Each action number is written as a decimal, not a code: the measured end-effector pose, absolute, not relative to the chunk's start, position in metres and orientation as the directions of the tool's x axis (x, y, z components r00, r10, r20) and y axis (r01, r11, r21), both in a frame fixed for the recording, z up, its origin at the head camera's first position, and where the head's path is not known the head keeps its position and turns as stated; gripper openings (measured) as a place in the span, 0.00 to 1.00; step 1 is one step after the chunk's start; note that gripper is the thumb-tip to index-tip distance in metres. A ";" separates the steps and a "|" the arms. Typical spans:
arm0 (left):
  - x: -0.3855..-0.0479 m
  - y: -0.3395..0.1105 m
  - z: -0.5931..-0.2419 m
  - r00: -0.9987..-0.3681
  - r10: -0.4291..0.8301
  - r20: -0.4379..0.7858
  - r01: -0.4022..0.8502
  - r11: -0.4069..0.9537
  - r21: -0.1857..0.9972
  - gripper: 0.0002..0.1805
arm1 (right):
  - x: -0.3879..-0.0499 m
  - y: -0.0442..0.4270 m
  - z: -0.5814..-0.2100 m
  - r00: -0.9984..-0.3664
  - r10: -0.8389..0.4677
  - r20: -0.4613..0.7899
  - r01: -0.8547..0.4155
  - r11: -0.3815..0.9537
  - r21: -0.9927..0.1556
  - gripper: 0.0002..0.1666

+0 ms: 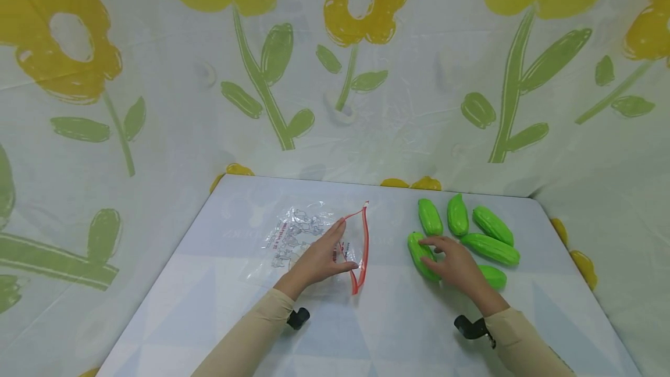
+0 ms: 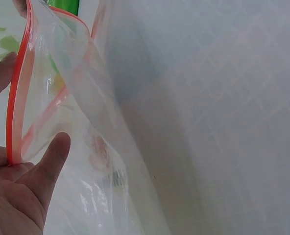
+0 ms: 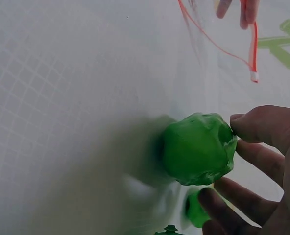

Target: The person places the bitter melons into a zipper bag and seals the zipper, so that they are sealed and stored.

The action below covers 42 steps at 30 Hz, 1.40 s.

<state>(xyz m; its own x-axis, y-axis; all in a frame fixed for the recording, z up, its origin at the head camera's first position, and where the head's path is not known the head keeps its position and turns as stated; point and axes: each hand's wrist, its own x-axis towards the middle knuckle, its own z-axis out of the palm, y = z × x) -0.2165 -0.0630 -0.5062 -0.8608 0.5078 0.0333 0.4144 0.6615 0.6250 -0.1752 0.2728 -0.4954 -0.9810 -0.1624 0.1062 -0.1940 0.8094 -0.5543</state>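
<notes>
My left hand [image 1: 319,256] is at the mouth of a clear zip bag [image 1: 306,231] with a red closure strip. Its thumb and index finger are straight and spread apart, with the bag's rim [image 2: 11,117] against the fingers. My right hand [image 1: 454,265] is over a green ribbed gourd [image 1: 417,247], the nearest to the bag. In the right wrist view, the thumb tip touches the gourd's upper side [image 3: 199,149], while the other fingers are spread and loosely bent beside it. That gourd rests on the table.
Several more green gourds [image 1: 491,249] lie around the right hand, one partly hidden by it [image 1: 493,277]. Everything stands on a pale patterned table [image 1: 335,330]. A cloth wall with flower prints [image 1: 398,115] rises behind and at both sides.
</notes>
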 end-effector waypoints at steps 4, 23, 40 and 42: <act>-0.216 -0.062 -0.506 -0.861 0.507 0.035 0.413 0.657 0.631 0.59 | -0.177 0.274 -0.497 -0.985 -0.164 0.059 -0.169 0.810 -0.562 0.24; -0.216 -0.055 -0.510 -0.874 0.485 0.024 0.385 0.662 0.644 0.58 | -0.177 0.270 -0.499 -0.991 -0.115 -0.074 -0.043 0.775 -0.631 0.32; -0.216 -0.047 -0.510 -0.876 0.483 0.010 0.373 0.663 0.649 0.59 | -0.177 0.268 -0.502 -0.983 -0.136 -0.120 -0.025 0.759 -0.651 0.39; -0.216 -0.046 -0.509 -0.875 0.484 0.011 0.371 0.654 0.660 0.59 | -0.177 0.267 -0.503 -0.984 -0.131 -0.123 -0.020 0.759 -0.651 0.39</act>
<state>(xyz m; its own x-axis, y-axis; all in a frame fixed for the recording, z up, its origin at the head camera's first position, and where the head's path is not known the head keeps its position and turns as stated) -0.2157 -0.0458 -0.5090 -0.8748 0.4844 0.0111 0.3706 0.6540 0.6595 -0.1770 0.2674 -0.5027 -0.9836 -0.1314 -0.1234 -0.0197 0.7589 -0.6509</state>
